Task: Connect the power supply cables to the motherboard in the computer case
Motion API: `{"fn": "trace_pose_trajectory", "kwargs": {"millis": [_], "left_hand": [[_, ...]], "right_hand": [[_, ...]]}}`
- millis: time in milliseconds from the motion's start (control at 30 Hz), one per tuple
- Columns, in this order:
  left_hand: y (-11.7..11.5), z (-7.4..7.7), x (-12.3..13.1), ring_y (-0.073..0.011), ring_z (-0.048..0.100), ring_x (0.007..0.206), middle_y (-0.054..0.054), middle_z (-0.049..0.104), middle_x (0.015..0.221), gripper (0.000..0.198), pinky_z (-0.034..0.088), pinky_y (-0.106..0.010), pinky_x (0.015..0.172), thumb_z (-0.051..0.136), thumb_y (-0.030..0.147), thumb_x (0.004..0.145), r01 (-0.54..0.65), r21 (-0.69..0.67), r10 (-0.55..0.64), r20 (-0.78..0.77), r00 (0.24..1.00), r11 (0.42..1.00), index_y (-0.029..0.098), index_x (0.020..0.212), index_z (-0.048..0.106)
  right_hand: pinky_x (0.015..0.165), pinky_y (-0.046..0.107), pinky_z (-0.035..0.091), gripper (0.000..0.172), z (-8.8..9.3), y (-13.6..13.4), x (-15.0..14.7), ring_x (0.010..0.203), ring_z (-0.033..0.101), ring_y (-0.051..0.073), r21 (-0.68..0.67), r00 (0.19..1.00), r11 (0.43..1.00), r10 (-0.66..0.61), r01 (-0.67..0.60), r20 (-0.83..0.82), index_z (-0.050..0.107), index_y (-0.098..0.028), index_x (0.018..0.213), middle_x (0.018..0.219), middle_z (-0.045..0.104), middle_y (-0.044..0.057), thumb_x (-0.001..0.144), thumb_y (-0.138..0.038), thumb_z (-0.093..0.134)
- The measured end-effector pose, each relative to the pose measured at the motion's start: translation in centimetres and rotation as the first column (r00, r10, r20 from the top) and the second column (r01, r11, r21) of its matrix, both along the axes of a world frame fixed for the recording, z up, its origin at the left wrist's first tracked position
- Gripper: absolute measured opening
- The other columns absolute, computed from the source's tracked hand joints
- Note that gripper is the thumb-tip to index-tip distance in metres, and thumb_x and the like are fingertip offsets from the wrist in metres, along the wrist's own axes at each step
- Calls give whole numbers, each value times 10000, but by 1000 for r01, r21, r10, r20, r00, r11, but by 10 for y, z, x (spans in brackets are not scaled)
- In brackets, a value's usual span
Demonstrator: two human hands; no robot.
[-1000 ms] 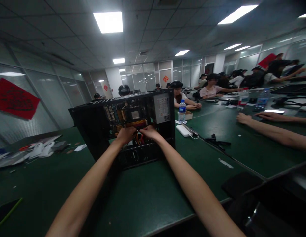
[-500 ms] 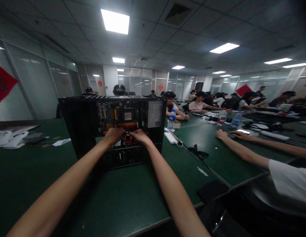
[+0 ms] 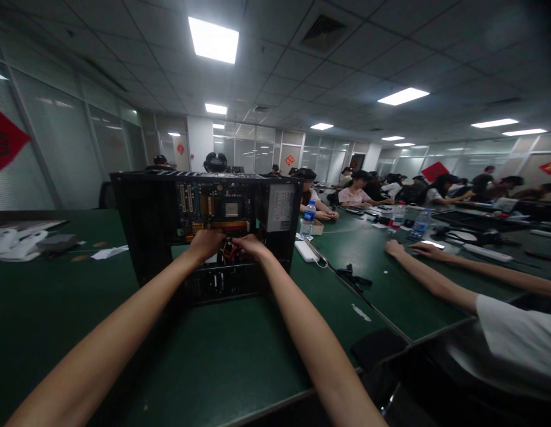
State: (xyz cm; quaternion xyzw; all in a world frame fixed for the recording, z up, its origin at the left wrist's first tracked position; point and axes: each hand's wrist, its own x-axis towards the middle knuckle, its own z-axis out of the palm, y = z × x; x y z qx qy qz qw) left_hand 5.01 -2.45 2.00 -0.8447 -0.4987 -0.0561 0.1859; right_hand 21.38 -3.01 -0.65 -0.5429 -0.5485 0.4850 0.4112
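Note:
An open black computer case (image 3: 139,237) stands on the green table, its inside facing me. In it I see the motherboard (image 3: 217,193), with a pale square near its middle and orange-yellow slots (image 3: 231,226) below. A grey labelled power supply (image 3: 279,206) sits at the upper right. Both hands reach into the case just under the slots. My left hand (image 3: 207,244) is closed, its fingertips pinched together. Close beside it, my right hand (image 3: 251,244) is pinched too. Red and dark cables (image 3: 231,254) hang between and below them. What the fingertips hold is too small to make out.
Right of the case are a water bottle (image 3: 308,219), a white power bank (image 3: 306,251) with a cord, and a black strap (image 3: 353,276). A neighbour's forearms (image 3: 424,270) rest on the table at right. White bags (image 3: 17,244) and a grey box (image 3: 58,243) lie left.
The camera view has shifted slightly. Both hands stay pinched at the same spot inside the case, with barely any movement.

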Motion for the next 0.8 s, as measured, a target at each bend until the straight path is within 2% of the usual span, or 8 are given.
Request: {"fn": "trace_pose_trajectory", "kwargs": {"millis": [200,500,600,800], "left_hand": [[6,-4,-2,-311,686,1030,-156,705,1162,365,519,-375,831,418,280,971,11,10,-11,4,1000,1000,176,1106,741],[11,-6,-5,-308,686,1039,-149,701,1180,352,526,-370,816,428,264,962,51,42,-50,-9,999,998,175,1133,722],[12,-7,-6,-303,686,1044,-145,704,1180,346,528,-363,818,432,273,962,63,39,-63,-11,998,997,180,1122,724],[16,-10,-9,-311,684,1062,-142,702,1199,362,538,-363,800,427,278,963,98,32,-97,-11,995,995,196,1166,716]], "right_hand": [[453,220,510,182,1,7,-21,397,537,96,-72,993,995,-76,70,-87,554,-145,787,519,555,-45,934,-215,634],[503,231,535,112,2,17,-25,416,557,94,-145,957,977,-184,154,-222,559,-129,847,537,592,-32,943,-151,611],[522,228,543,61,1,19,-27,423,571,96,-144,937,973,-217,183,-275,575,-124,888,532,583,-46,928,-93,610],[516,216,543,65,-2,18,-30,412,543,90,-134,898,958,-283,252,-337,618,-103,890,512,551,-64,882,-47,651]]}}
